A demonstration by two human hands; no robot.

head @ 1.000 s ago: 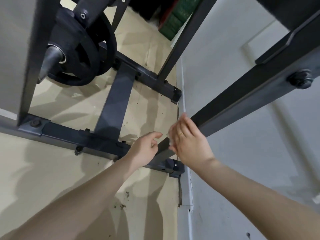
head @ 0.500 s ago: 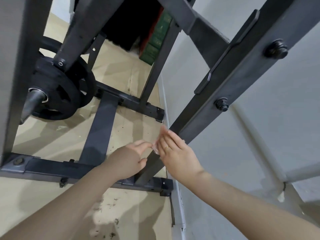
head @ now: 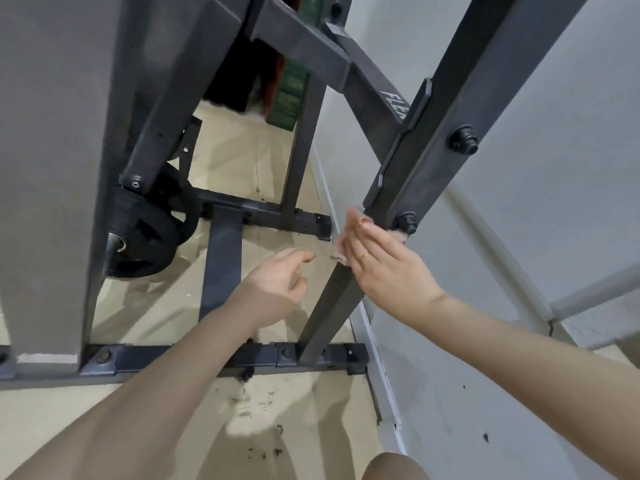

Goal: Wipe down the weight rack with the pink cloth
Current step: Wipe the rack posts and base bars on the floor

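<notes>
Take the weight rack (head: 426,174) as your landmark, and within it the slanted upright by the wall. Since a second ago your view has tilted upward: more of the upper frame and its bolts now shows, and the weight plate (head: 156,233) sits lower and to the left of that upright. The wiping has climbed with it. Your right hand (head: 384,268) was low on the upright, close to the base bar (head: 221,358); now it lies well up the post, just under the lower bolt (head: 406,221). I judge you are working the post from the bottom upward, so the bracket and bolts above come next.

Your right hand presses flat, fingers straight, with the pink cloth (head: 341,252) trapped between palm and post; only a crumpled edge peeks out on the left side. Your left hand (head: 277,284) hovers just left of the upright, fingers loosely curled, holding nothing and apart from the steel.
</notes>
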